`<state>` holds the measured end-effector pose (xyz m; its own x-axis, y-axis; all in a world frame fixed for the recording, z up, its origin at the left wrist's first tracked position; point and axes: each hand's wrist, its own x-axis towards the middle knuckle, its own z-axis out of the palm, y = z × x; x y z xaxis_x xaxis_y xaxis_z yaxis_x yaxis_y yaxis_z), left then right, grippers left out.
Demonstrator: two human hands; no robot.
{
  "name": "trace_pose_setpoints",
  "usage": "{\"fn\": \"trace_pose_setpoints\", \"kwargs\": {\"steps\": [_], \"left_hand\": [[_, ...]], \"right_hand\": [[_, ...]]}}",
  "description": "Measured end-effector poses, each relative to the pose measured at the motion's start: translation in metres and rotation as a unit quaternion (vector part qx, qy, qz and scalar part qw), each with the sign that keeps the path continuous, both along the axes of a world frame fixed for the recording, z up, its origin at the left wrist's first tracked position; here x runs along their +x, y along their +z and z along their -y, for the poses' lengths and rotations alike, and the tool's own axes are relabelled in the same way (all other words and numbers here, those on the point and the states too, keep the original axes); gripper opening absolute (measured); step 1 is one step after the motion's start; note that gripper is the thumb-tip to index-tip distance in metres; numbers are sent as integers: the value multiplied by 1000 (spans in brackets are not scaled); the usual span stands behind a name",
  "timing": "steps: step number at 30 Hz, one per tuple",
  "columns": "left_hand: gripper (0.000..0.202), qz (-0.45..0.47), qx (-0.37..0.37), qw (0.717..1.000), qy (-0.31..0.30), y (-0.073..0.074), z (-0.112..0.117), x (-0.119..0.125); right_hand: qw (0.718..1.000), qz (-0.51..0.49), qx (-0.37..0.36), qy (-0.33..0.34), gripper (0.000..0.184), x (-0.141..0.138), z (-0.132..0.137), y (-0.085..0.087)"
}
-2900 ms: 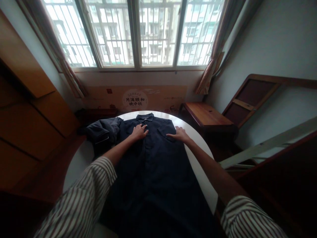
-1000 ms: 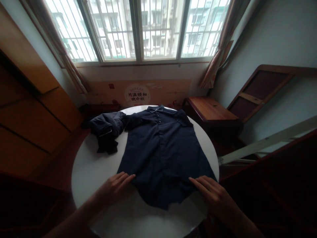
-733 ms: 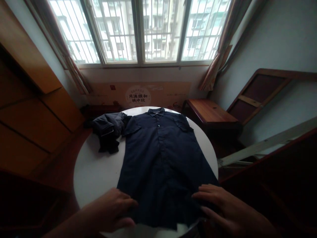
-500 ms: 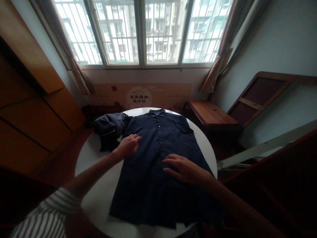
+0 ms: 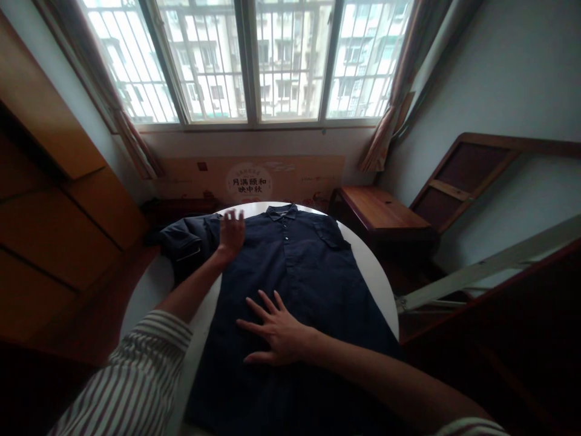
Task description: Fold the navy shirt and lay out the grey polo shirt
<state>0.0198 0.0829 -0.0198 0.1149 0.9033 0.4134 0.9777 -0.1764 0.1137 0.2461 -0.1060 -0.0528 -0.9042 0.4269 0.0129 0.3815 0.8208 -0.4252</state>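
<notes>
A dark navy button-up shirt (image 5: 318,284) lies spread front side up over a round white table (image 5: 374,266), its collar at the far edge. My right hand (image 5: 279,333) rests on the lower front of the shirt with its fingers spread wide. Over the shirt's far left shoulder is my left hand (image 5: 232,233), raised, with its fingers blurred but stretched out. Nothing shows in either hand. Beside that shoulder, a heap of dark clothing (image 5: 181,239) sits on the table's left edge.
To the right stands a low wooden side table (image 5: 381,206), with a wooden-framed panel (image 5: 463,175) leaning behind it. Wooden cabinets (image 5: 54,212) line the left side. A long printed box (image 5: 290,172) lies under the barred window (image 5: 290,60).
My left hand has moved away from me toward the shirt's shoulder, and its fingers have straightened. My right hand has shifted left and spread flat on the cloth. The view has tilted slightly.
</notes>
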Motion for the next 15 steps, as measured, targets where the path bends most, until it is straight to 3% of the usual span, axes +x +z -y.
{"fn": "trace_pose_setpoints", "kwargs": {"steps": [2, 3, 6, 8, 11, 13, 15], "left_hand": [[50, -24, -55, 996, -67, -19, 1, 21], [48, -32, -94, 993, -68, -29, -1, 29], [59, -27, -200, 979, 15, -50, -9, 37], [68, -22, -227, 972, 52, -57, -15, 31], [72, -23, -218, 974, 53, -63, -21, 21], [73, -24, -212, 976, 54, -65, -21, 20], [73, -23, -209, 976, 55, -66, -21, 21]], "right_hand": [[999, -16, -4, 36, 81, -1, 16, 3], [998, -23, -2, 59, 80, -3, 24, 4], [990, -47, 6, 131, 71, -6, 32, 7], [991, -66, 17, 118, 56, -4, 10, 10], [996, -40, 64, -53, 39, 13, -64, 14], [972, 23, 72, -223, 40, 37, -122, 15], [950, 54, 65, -302, 48, 67, -170, 13]]}}
